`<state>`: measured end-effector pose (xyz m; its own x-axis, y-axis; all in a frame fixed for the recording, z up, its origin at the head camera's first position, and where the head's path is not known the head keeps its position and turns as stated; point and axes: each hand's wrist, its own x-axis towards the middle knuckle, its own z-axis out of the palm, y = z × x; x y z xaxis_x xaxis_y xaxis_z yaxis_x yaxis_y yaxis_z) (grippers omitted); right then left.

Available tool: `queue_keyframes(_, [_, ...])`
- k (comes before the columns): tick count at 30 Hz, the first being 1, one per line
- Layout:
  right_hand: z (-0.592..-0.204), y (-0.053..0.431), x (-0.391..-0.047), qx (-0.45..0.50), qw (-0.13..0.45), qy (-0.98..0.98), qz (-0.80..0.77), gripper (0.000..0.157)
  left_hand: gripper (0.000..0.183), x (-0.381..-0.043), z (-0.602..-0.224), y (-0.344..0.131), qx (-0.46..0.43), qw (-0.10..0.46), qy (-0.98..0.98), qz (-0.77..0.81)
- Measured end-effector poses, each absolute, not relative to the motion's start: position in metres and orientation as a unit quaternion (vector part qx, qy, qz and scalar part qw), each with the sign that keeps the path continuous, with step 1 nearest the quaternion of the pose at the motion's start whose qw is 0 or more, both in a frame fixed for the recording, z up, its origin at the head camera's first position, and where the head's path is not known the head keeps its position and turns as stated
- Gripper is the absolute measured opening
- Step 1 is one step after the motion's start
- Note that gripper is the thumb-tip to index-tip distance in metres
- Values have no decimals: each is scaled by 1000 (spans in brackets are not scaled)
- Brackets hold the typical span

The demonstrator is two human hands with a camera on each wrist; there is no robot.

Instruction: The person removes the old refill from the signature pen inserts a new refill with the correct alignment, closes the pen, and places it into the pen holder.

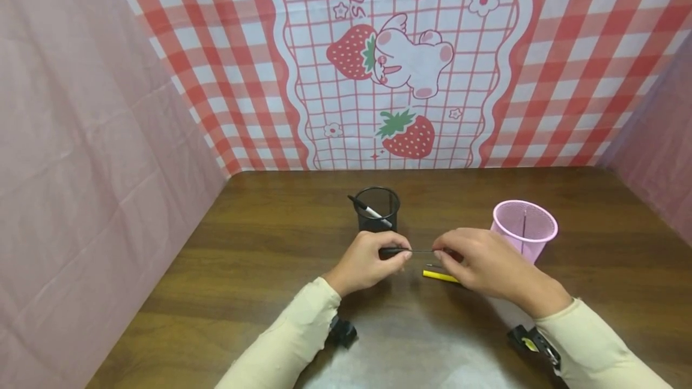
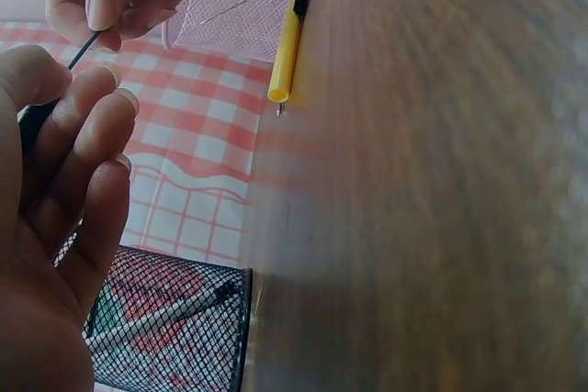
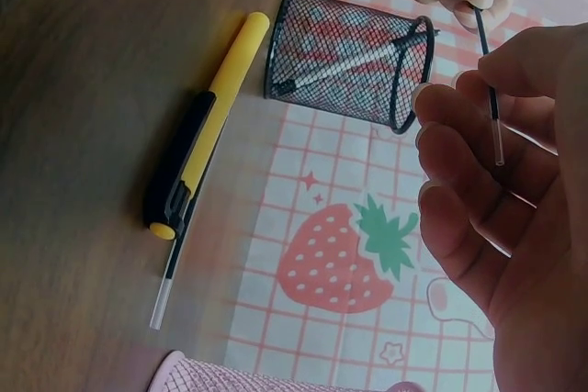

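My left hand [image 1: 370, 260] grips a black pen barrel [image 1: 390, 251], most of it hidden by the fingers. Between thumb and fingers my right hand [image 1: 481, 260] pinches a thin black ink refill [image 3: 497, 135] with a clear end. The refill spans the short gap between the hands, in line with the barrel. Below them on the table lies a yellow pen [image 3: 225, 80] with a black clip, partly covered by the right hand in the head view. A second refill [image 3: 160, 305], also clear-ended, lies alongside it.
Just beyond my left hand stands a black mesh cup [image 1: 361, 221] with a white-and-black pen [image 1: 373, 212] leaning inside. A pink mesh cup [image 1: 532, 250] holding a thin dark stick [image 1: 523, 227] stands behind my right hand. A strawberry-print cloth [image 1: 411, 137] hangs at the table's back edge.
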<state>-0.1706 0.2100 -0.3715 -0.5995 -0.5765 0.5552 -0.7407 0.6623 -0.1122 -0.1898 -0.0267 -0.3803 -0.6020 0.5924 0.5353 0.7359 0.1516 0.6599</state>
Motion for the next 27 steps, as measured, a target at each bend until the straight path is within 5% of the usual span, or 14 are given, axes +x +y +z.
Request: queue_keyframes(27, [-376,198,-169,399,257,-867,149,9,5,-188,-375,-27,-469,54,-746,-470])
